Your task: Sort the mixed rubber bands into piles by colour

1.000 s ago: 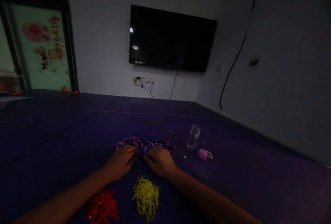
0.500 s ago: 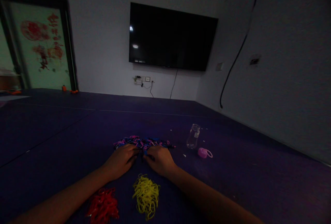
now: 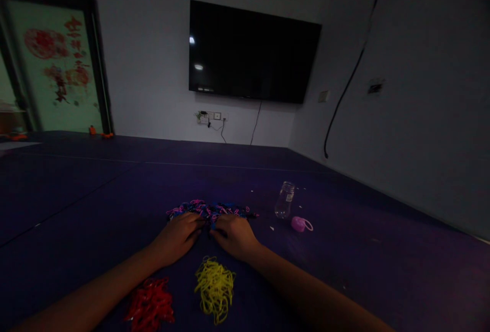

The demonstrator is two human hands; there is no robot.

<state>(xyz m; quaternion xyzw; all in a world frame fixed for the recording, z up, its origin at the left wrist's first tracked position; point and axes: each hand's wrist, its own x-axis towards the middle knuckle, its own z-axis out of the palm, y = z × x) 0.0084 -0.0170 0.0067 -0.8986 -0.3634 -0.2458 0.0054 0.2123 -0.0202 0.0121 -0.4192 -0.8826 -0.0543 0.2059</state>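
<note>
A low heap of pink, blue and black rubber bands lies spread on the purple surface ahead of me. At its near edge, on the left, my left hand is closed with curled fingers against the bands; the fingertips are partly hidden. My right hand faces it across a small gap, its fingers also curled into the heap, with a bit of blue band by the thumb. Nearer to me lie a loose pile of yellow rubber bands between my forearms and a red pile beside my left forearm.
To the right of the heap stands a clear bottle without its cap. Its pink cap with a loop lies beside it. Small white scraps dot the surface. A black television hangs on the wall beyond.
The whole view has shifted slightly. My hands stay at the near edge of the heap with barely any change in the fingers; the piles look the same.
</note>
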